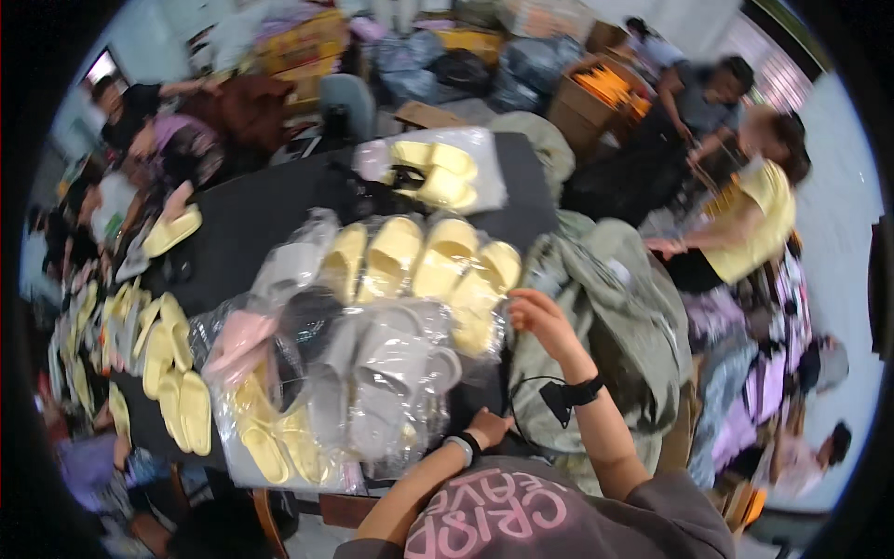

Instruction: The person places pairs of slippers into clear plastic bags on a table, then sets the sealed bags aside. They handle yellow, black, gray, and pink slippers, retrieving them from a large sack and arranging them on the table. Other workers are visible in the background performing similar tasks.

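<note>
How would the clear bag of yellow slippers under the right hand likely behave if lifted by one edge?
Probably floppy: the bag of yellow slippers is thin crinkled plastic around loose pairs, so it should sag. Likely light, since the slippers look like foam. The glossy film may slip under the right hand, which touches its edge.

four yellow slippers [419, 261] in a row (bagged), two grey slippers [386, 373].

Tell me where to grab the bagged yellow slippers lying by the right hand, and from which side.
Take the bagged yellow slippers by the loose plastic at their right edge, coming from the right, probably. The right hand already rests at that edge, and other bagged pairs crowd the left side. The left hand sits at the pile's near edge.
</note>
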`<move>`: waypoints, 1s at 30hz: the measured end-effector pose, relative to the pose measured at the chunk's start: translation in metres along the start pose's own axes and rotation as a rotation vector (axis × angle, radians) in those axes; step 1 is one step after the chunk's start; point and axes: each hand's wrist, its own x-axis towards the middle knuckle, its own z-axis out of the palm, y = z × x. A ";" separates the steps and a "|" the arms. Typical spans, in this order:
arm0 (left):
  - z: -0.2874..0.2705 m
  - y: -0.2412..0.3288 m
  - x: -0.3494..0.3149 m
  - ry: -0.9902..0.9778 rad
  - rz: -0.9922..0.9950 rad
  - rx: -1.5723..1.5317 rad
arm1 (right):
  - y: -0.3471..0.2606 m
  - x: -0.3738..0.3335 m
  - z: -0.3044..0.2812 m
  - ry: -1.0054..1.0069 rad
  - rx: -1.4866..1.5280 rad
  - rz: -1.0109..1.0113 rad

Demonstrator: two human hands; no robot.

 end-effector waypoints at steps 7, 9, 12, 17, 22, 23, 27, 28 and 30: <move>-0.009 0.012 -0.005 0.026 0.000 0.023 | 0.104 -0.137 -0.221 0.746 0.001 0.072; -0.010 0.013 -0.006 0.022 -0.028 0.040 | 0.116 -0.152 -0.246 0.716 -0.158 0.237; -0.013 0.019 -0.007 0.001 -0.058 0.093 | 0.114 -0.146 -0.281 0.590 -0.407 0.240; -0.016 0.023 -0.003 -0.027 -0.066 0.136 | 0.018 -0.097 -0.365 0.821 -0.513 -0.339; -0.011 0.024 -0.003 -0.010 -0.130 0.153 | -0.076 -0.085 -0.365 1.188 -0.669 -0.734; -0.011 0.026 -0.004 -0.004 -0.140 0.158 | -0.075 -0.085 -0.365 1.232 -0.630 -0.816; -0.016 0.030 0.000 -0.032 -0.160 0.157 | 0.023 -0.058 -0.380 1.080 -0.459 -0.408; -0.016 0.031 -0.001 -0.032 -0.159 0.159 | 0.053 -0.049 -0.376 0.969 -0.490 -0.090; -0.014 0.030 -0.002 -0.034 -0.181 0.135 | 0.068 -0.041 -0.351 0.702 -0.325 0.409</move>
